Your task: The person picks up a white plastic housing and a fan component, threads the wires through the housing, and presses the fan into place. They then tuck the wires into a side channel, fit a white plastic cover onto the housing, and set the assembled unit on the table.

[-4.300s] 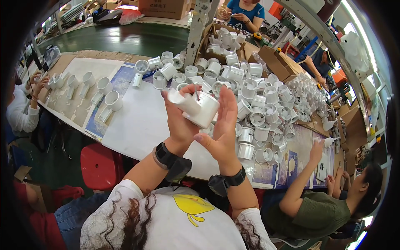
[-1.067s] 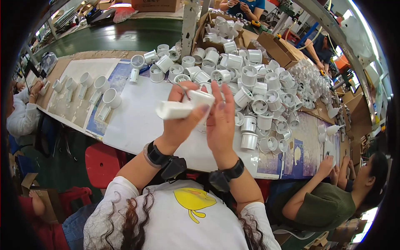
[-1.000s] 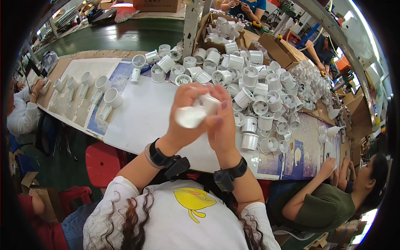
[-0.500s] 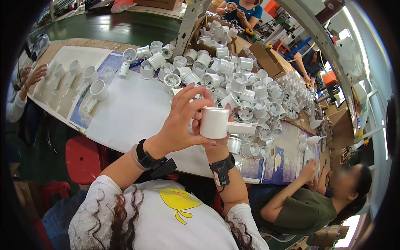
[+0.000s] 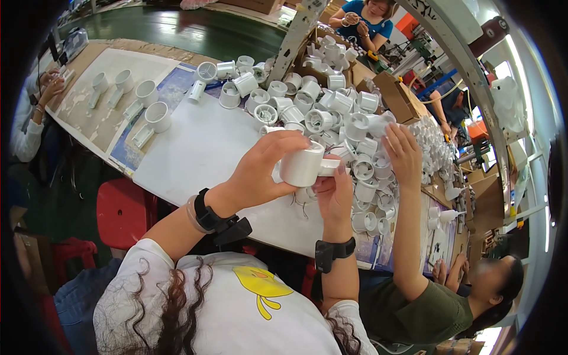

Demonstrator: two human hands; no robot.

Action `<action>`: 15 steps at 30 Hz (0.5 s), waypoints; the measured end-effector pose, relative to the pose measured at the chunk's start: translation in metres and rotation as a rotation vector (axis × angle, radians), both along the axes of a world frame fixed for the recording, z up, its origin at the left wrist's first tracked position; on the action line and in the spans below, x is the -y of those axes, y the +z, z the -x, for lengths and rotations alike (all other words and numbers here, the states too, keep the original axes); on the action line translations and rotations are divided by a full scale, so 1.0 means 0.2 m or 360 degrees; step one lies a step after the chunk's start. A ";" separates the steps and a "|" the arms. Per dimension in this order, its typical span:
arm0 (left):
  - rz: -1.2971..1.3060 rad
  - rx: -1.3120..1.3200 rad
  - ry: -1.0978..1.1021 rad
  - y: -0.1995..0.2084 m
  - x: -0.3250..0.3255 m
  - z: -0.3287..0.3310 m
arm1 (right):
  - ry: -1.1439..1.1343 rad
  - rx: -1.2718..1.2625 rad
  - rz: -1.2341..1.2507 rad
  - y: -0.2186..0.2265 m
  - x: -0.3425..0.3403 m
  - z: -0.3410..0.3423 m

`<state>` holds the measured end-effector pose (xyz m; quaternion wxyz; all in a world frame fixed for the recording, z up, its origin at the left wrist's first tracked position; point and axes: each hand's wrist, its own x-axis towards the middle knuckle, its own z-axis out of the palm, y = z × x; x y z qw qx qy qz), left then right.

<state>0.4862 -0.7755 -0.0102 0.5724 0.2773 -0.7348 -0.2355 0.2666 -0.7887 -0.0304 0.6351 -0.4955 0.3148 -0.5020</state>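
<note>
A white plastic fan housing (image 5: 300, 167), a round cup with a short stub handle, is held above the near edge of the table. My left hand (image 5: 251, 171) wraps round the cup with thumb and fingers. My right hand (image 5: 335, 198) pinches the handle at the cup's right side, its fingers partly hidden. Behind my hands lies a heap of similar white housings (image 5: 319, 121), several with fan blades and thin wires inside. A co-worker's hand (image 5: 403, 154) reaches onto the heap, right of my right hand.
Several finished-looking housings stand in a row at the left, the nearest one (image 5: 158, 117) beside a white sheet (image 5: 195, 142). Another person's hands (image 5: 53, 86) work at the far left. A metal post (image 5: 296, 44) rises behind the heap. A red stool (image 5: 121, 213) stands below the table edge.
My right hand has come out from behind the housing to its handle. The housing has tilted, its rim now showing. The co-worker on the right has stretched an arm onto the heap.
</note>
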 end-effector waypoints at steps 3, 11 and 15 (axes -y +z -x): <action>-0.0134 -0.0226 -0.0217 0.01 -0.01 0.02 | -0.0073 0.0356 -0.0292 0.05 -0.07 -0.18; -0.0140 -0.0463 -0.0584 -0.01 -0.01 0.03 | 0.0283 0.0787 -0.0489 0.05 -0.06 -0.29; -0.0164 -0.0534 -0.0618 -0.01 -0.02 0.01 | 0.0259 0.0728 -0.0422 0.07 -0.06 -0.32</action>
